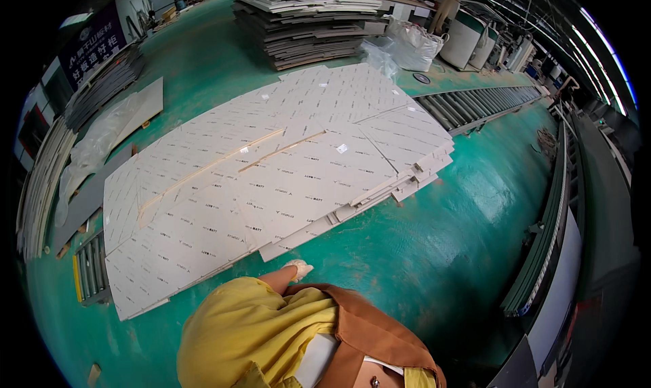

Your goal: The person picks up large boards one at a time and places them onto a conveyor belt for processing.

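My left hand (300, 268), in what looks like a pale glove, hangs beside my yellow sleeve over the green floor, a little below the near edge of a large pile of pale boards (285, 191); its fingers are too small to make out. The boards carry small repeated print and white labels, with narrow light strips lying on top and uneven edges at the right. My right hand is out of sight.
Roller conveyors (478, 106) adjoin the pile at back right and near left. A tall board stack (305, 28) and white bulk bags (417, 45) stand behind. Boards with plastic sheeting (88, 150) lie left. Long dark-green pieces (536, 259) line the right side.
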Demonstrator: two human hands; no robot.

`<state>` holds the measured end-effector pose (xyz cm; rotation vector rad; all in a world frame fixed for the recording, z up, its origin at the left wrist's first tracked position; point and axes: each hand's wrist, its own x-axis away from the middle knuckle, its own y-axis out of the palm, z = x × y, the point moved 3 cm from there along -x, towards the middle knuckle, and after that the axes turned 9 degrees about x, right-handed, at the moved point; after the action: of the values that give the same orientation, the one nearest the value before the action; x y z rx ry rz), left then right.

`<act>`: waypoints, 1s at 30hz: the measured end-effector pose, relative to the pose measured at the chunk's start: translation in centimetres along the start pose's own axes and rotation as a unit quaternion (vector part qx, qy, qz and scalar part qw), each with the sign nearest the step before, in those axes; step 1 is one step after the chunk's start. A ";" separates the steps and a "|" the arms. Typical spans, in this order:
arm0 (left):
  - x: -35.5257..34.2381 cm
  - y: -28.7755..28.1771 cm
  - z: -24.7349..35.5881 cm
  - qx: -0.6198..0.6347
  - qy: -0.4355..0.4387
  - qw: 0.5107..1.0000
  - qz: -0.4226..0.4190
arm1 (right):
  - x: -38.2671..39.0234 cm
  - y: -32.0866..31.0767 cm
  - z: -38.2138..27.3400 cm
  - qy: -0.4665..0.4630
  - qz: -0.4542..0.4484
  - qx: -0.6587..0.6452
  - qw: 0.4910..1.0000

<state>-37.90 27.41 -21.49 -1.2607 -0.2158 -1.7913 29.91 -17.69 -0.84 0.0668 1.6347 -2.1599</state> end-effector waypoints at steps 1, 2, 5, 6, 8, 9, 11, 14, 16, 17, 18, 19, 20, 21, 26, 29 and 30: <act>-0.2 0.0 0.6 0.001 -0.007 1.000 -0.001 | -0.5 0.4 0.4 -0.006 0.011 0.016 1.000; 0.1 0.1 1.4 0.006 -0.021 1.000 -0.018 | -0.3 0.9 0.9 -0.034 0.032 0.045 0.998; -0.9 0.1 1.3 0.005 -0.009 1.000 -0.016 | 0.6 -2.2 -0.9 -0.050 0.032 0.006 0.998; -1.4 0.2 1.2 0.013 0.025 1.000 -0.011 | 0.0 -2.4 -1.3 -0.016 -0.032 0.022 0.999; -3.5 0.7 1.2 -0.027 0.106 0.994 -0.028 | -1.5 -2.0 -1.1 0.024 -0.081 0.028 0.996; -4.3 0.9 0.8 -0.066 0.130 0.989 -0.037 | -2.1 -1.8 -1.2 0.022 -0.065 0.018 0.997; -6.0 1.1 0.9 -0.159 0.167 0.972 -0.042 | -2.8 -3.2 -2.6 0.025 -0.081 0.001 0.996; -7.6 2.0 1.7 -0.288 0.194 0.937 -0.035 | -4.6 -3.9 -3.1 0.030 -0.062 0.009 0.998; -8.0 3.3 2.6 -0.316 0.212 0.924 -0.043 | -5.2 -3.9 -2.1 0.027 -0.034 0.023 0.999; -8.2 3.3 2.9 -0.331 0.200 0.921 -0.056 | -5.0 -3.9 -1.8 0.037 -0.035 0.021 0.998; -8.6 2.9 2.5 -0.342 0.186 0.919 -0.065 | -4.9 -4.3 -2.4 0.031 -0.039 0.014 0.999; -9.1 2.5 2.3 -0.344 0.190 0.918 -0.061 | -5.0 -4.7 -3.0 0.024 -0.042 0.007 0.999; -10.0 2.7 2.1 -0.341 0.184 0.920 -0.066 | -5.1 -4.8 -2.8 0.029 -0.064 0.013 0.997; -10.3 3.0 2.2 -0.337 0.179 0.922 -0.072 | -5.1 -4.5 -2.3 0.035 -0.064 0.013 0.997; -9.1 3.3 3.8 -0.312 0.147 0.937 -0.053 | -4.8 -3.5 -1.6 0.039 -0.039 0.015 0.998; -9.2 2.8 3.8 -0.293 0.159 0.942 -0.044 | -5.0 -3.1 -1.6 0.042 -0.046 0.005 0.998; -9.3 2.8 3.9 -0.294 0.149 0.943 -0.048 | -5.0 -2.9 -1.5 0.044 -0.047 0.005 0.998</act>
<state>-32.59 33.33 -28.27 -1.3647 0.4716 -2.1916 33.05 -14.14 2.81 0.0926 1.7078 -2.2645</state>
